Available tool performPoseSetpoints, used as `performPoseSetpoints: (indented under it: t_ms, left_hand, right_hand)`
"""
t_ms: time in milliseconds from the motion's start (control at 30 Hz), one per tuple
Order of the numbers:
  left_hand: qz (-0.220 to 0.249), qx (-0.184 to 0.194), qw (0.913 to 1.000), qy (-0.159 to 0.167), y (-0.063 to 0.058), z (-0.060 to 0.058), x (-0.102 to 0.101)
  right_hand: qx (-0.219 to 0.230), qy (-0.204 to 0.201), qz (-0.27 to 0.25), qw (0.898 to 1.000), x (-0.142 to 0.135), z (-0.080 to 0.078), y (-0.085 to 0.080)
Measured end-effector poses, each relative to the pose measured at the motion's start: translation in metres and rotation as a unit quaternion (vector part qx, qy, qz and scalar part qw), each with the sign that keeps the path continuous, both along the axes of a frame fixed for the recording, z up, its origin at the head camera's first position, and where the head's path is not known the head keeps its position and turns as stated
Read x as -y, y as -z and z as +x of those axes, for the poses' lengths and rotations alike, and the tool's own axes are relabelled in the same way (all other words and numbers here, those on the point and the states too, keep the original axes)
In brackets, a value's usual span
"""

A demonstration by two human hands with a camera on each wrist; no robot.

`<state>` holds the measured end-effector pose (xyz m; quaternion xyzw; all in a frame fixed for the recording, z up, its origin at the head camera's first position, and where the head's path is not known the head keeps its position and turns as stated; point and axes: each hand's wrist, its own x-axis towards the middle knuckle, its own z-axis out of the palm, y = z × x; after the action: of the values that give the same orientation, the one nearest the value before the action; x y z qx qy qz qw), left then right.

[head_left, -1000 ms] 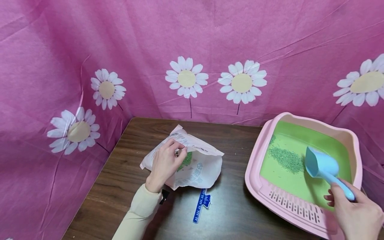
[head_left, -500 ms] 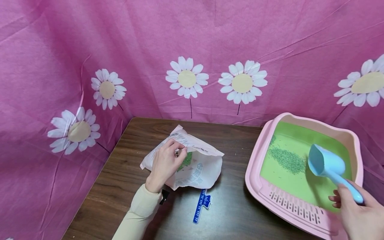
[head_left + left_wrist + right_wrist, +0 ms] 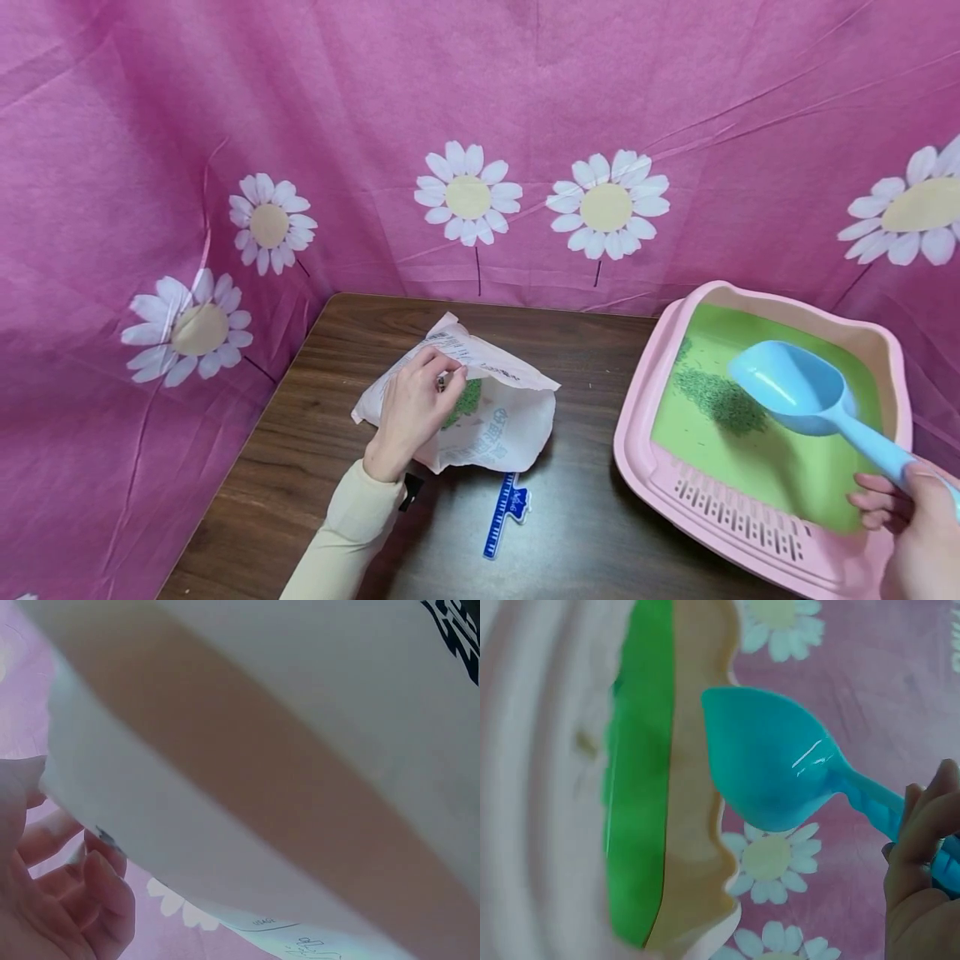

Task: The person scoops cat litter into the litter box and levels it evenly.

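Note:
My left hand (image 3: pixel 416 408) pinches the upper lip of a white printed bag (image 3: pixel 521 429) lying on the table, its mouth held open to the right. Green pellets (image 3: pixel 467 402) show inside. In the left wrist view, thumb and finger meet at the bag's edge (image 3: pixel 49 787), the other fingers loosely curled. My right hand (image 3: pixel 922 525) grips the handle of a light-blue scoop (image 3: pixel 798 387). The scoop hangs over the pink litter box (image 3: pixel 636 408), its bowl facing up with no pellets visible in it. Below it, a patch of green pellets (image 3: pixel 723 404) lies on the box's green floor.
A blue ruler-like clip (image 3: pixel 504 521) lies on the dark wooden table (image 3: pixel 592 517) in front of the bag. The litter box has a slotted front ledge (image 3: pixel 738 508) and raised walls. A pink curtain with daisies (image 3: pixel 525 100) hangs behind the table.
The scoop has turned from tipped over to bowl-up and lifted, its handle moving right with my right hand. My left hand and the bag stay put.

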<state>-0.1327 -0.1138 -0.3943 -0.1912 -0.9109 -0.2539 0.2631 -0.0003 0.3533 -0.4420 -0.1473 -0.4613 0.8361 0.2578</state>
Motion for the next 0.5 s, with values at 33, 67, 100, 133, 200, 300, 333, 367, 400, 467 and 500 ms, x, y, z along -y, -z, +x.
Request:
performPoseSetpoints:
  t_ms: [33, 67, 100, 133, 200, 300, 333, 367, 400, 467, 500]
  left_hand:
    - [0.000, -0.001, 1.0000, 0.001, 0.000, 0.000, 0.000]
    - [0.001, -0.002, 1.0000, 0.001, 0.000, 0.000, 0.000]
    - [0.001, -0.003, 1.0000, 0.002, 0.000, -0.001, 0.000]
    - [0.001, -0.003, 1.0000, 0.002, 0.000, -0.001, 0.001]
    - [0.002, -0.002, 1.0000, 0.001, -0.001, -0.001, 0.001]
    - [0.002, -0.006, 1.0000, 0.001, -0.002, -0.002, 0.001]
    - [0.002, -0.007, 1.0000, 0.001, -0.002, -0.002, 0.001]
    - [0.003, -0.008, 1.0000, 0.001, -0.002, -0.002, 0.001]
    - [0.002, -0.010, 0.9999, 0.000, -0.003, -0.003, 0.001]
    - [0.003, -0.013, 0.9999, 0.000, -0.003, -0.004, 0.002]
    - [0.003, -0.013, 0.9999, -0.001, -0.003, -0.004, 0.002]
  right_hand:
    - [-0.027, -0.020, -0.027, 0.999, 0.003, 0.002, -0.005]
    - [-0.052, -0.030, -0.057, 0.997, 0.006, 0.003, -0.009]
    - [-0.078, -0.034, -0.079, 0.993, 0.009, 0.004, -0.010]
    - [-0.097, -0.037, -0.098, 0.990, 0.011, 0.005, -0.012]
    - [-0.140, -0.042, -0.136, 0.980, 0.014, 0.006, -0.011]
    - [-0.193, -0.051, -0.178, 0.964, 0.014, 0.006, -0.005]
    - [-0.204, -0.060, -0.190, 0.958, 0.013, 0.006, -0.003]
    - [-0.216, -0.066, -0.201, 0.953, 0.013, 0.006, -0.001]
    - [-0.221, -0.076, -0.209, 0.950, 0.012, 0.006, 0.001]
    - [-0.224, -0.090, -0.223, 0.944, 0.012, 0.006, 0.002]
    - [-0.219, -0.094, -0.223, 0.945, 0.012, 0.007, 0.001]
